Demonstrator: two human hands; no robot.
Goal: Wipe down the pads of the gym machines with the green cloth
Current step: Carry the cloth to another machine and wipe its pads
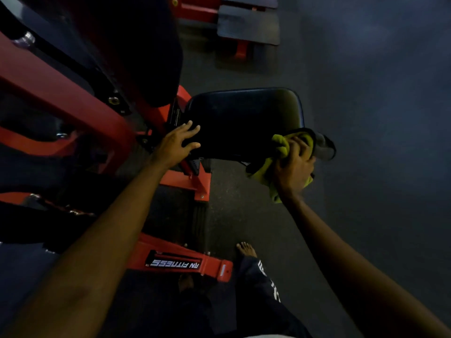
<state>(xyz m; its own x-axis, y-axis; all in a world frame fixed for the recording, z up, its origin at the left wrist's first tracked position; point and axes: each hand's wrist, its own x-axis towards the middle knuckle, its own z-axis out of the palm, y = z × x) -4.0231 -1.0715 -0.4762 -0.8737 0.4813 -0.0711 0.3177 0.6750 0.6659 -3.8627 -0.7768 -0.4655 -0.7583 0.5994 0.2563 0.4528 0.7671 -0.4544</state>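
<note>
A black seat pad [244,118] of a red gym machine lies in the middle of the view. My left hand [177,142] rests on the pad's near left edge with its fingers spread and straight. My right hand [294,164] grips a bunched green cloth [280,145] at the pad's near right corner. Part of the cloth hangs below my wrist. A taller black back pad [136,50] rises at the upper left, dark and partly in shadow.
The machine's red frame [61,93] fills the left side, and a red base bar [175,263] with a label runs near my bare feet [246,250]. Another red machine with grey plates [247,25] stands at the top. Dark rubber floor [378,118] spreads to the right.
</note>
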